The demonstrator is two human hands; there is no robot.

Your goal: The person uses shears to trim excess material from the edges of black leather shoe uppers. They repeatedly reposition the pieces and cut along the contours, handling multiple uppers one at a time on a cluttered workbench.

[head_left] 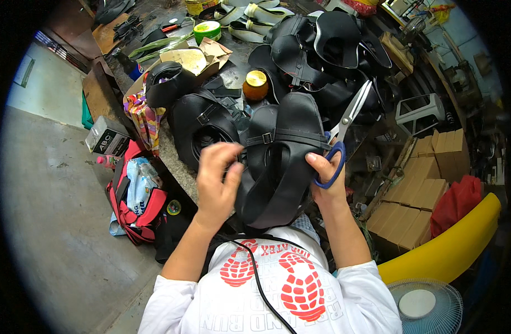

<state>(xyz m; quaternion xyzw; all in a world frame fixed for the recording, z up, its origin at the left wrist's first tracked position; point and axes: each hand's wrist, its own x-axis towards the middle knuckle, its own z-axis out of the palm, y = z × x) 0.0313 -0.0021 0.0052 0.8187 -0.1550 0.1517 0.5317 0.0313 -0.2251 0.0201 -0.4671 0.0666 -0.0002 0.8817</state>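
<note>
My right hand point(329, 181) holds blue-handled scissors point(355, 108), their blades pointing up and away. Its thumb also presses on the side of a black leather sandal upper point(294, 119), which has a crossing strap and a small buckle. My left hand point(214, 181) is raised just left of this upper, its fingers loosely curled and the thumb apart from them; nothing shows in it. Another black buckled upper point(202, 119) lies on the table, beyond my left hand. A jar with a yellow lid point(255, 85) stands past the held upper.
More black uppers point(336, 42) are heaped at the far right of the cluttered table. A green tub point(207, 32) stands farther back. Brown cardboard boxes point(417, 189) and a yellow curved seat point(450, 245) are to my right, with a fan point(425, 306) nearer. A red bag point(136, 203) sits at left.
</note>
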